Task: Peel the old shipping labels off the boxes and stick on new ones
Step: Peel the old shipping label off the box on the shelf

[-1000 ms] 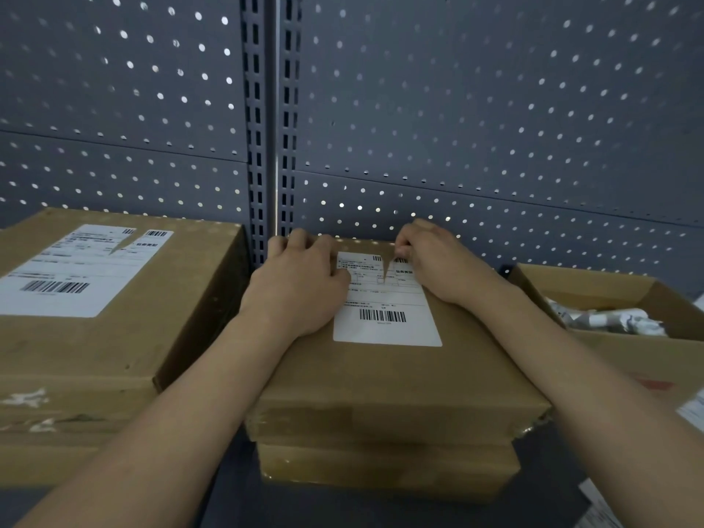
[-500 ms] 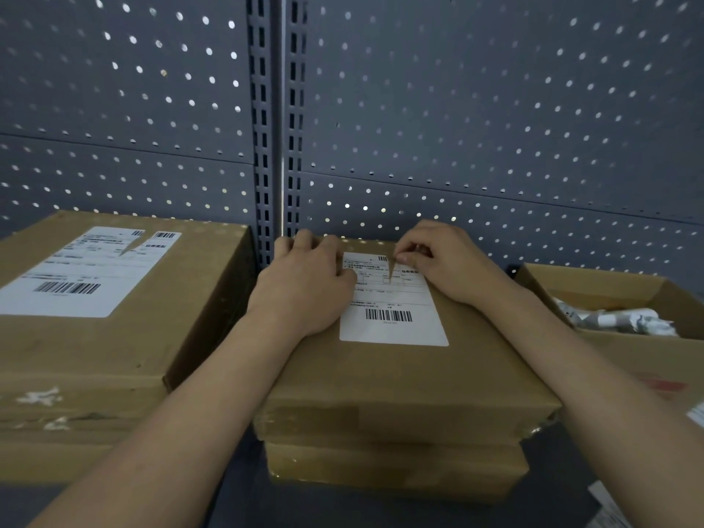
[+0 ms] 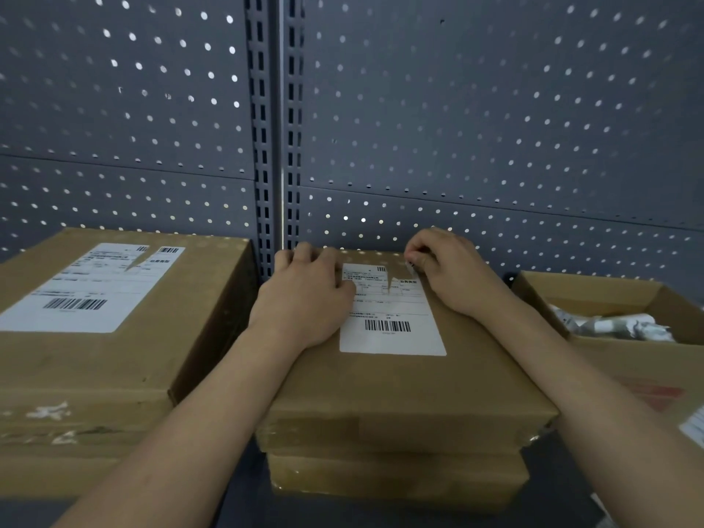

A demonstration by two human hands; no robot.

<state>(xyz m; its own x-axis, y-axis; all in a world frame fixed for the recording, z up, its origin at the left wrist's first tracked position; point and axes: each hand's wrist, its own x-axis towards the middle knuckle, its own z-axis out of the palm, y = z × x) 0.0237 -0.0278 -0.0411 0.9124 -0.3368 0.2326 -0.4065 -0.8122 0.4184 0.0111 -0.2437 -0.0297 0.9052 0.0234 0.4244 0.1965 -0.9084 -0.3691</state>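
A brown cardboard box [image 3: 419, 394] lies in the middle on top of a second flat box [image 3: 396, 478]. On its lid is a white shipping label [image 3: 392, 337] with a barcode and a tear running down from its top edge. My left hand [image 3: 304, 299] lies flat on the lid, its fingers over the label's left edge. My right hand [image 3: 453, 276] sits at the label's top right corner, thumb and forefinger pinched on a small lifted piece of it. A larger box [image 3: 114, 367] on the left carries a similar torn label [image 3: 87, 291].
A grey pegboard wall [image 3: 457, 108] with a slotted upright stands close behind the boxes. At the right is an open cardboard box [image 3: 628, 360] holding crumpled white paper [image 3: 617, 325]. Loose white sheets [image 3: 693, 424] show at the lower right edge.
My right hand has shifted from the tear to the label's top right corner and pinched it, lifting a small piece. My left hand has stayed pressed on the box.
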